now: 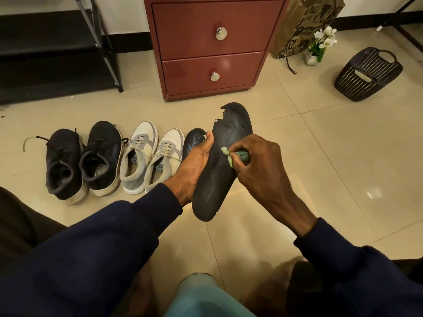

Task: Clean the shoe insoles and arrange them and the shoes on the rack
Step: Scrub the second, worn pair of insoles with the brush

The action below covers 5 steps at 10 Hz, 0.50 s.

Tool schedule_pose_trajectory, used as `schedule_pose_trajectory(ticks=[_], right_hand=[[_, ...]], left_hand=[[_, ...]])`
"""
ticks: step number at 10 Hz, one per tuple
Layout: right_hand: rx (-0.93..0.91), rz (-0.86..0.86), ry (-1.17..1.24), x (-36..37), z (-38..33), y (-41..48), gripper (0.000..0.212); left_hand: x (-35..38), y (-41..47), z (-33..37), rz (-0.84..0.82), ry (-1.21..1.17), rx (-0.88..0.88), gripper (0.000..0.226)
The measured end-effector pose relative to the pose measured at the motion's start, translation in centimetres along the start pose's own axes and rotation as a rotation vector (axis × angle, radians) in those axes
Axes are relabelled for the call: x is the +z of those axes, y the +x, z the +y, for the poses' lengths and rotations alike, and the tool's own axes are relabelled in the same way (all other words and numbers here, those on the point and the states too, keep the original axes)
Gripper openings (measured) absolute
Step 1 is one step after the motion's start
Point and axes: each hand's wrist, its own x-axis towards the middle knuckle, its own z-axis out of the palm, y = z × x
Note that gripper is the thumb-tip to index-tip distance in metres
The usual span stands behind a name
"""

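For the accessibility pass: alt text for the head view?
A person's left hand holds a torn black insole while the right hand presses a green cloth against it. On the tiled floor behind: black sneakers, grey-white sneakers, a second insole and a red drawer cabinet.

Warm, yellowish indoor light falls from above, moderately bright on the tiled floor (320, 156), which carries a small white glare patch at the right and a soft sheen just below the insole (219, 170). The drawer cabinet (212, 17) shows a hazy reflection on its lower front, and its knobs (221, 33) glint. The shoe rack (45, 53) at upper left sinks into deep shadow. Straight lines bow toward the edges. The teal object (201, 298) at the bottom edge is blurred, and the dark sleeves (91, 259) show little detail.
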Motion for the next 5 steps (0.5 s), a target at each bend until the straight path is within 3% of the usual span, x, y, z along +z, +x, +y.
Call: schedule_pose_trajectory(ticks=[2,4,5], right_hand=[[-0.112,-0.256,0.148,0.3,-2.3,-1.6,0.013],[-0.046,-0.061,-0.003,0.4,-0.7,-0.8,0.016],[-0.100,-0.205,0.115,0.4,-2.6,-2.0,0.014]], left_hand=[[-0.3,0.2,0.2,0.061,-0.010,0.006,0.048],[-0.3,-0.1,0.3,0.112,-0.056,-0.008,0.057],[-2.0,0.0,0.3,0.078,-0.294,-0.173,0.069]])
